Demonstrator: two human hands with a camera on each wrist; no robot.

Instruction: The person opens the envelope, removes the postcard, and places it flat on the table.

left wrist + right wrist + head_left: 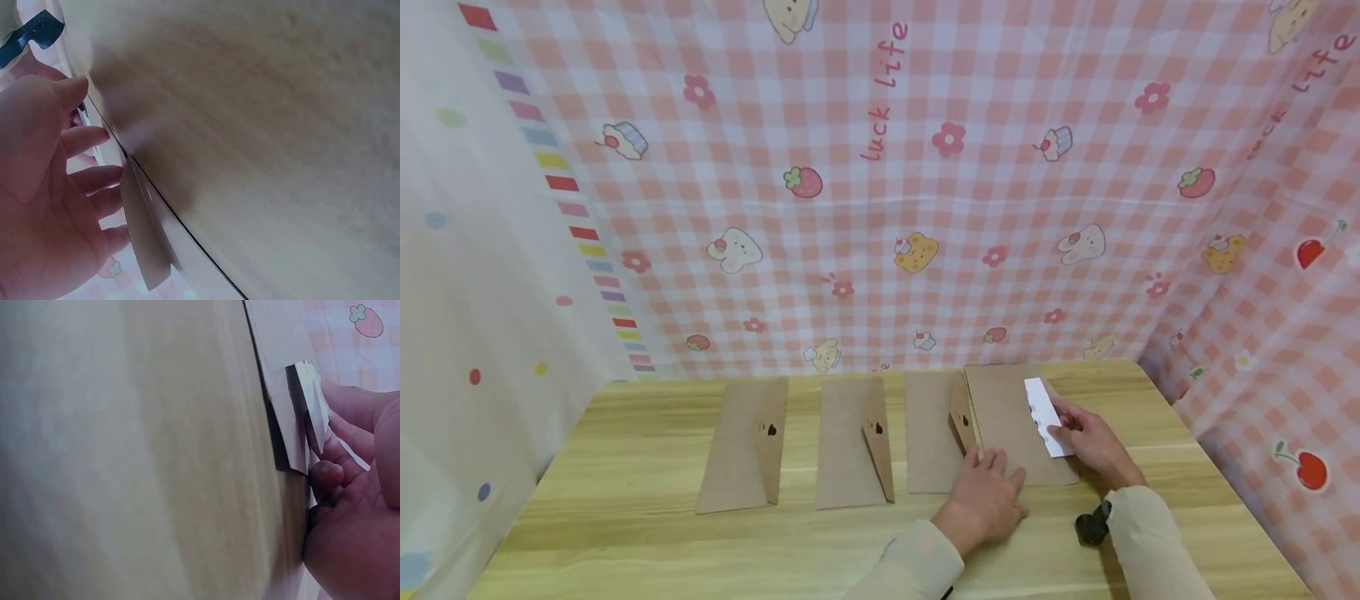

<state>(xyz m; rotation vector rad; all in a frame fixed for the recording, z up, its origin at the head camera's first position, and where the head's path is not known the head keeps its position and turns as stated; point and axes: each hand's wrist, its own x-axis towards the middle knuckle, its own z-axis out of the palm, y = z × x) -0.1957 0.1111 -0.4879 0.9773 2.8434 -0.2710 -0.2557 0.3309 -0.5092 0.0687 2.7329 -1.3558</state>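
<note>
My right hand (1093, 446) pinches a white card strip (1046, 417) between thumb and fingers. Small dark marks run along the strip's left edge. It overlaps the right side of the rightmost flat brown kraft-paper piece (1000, 400); in the right wrist view the strip (314, 400) stands close over a brown paper edge (289, 428). My left hand (987, 500), fingers spread and slightly bent, rests at the lower left of that piece. Its fingertips lie beside the raised flap (959, 412) of the neighbouring kraft-paper piece (928, 433).
Farther left lie two more kraft-paper pieces, one (846, 442) near the middle and one (733, 446) at the end, each with a narrow flap bearing a black mark. They are spaced in a row on the wooden table (647, 533). A checked curtain (850, 208) hangs behind.
</note>
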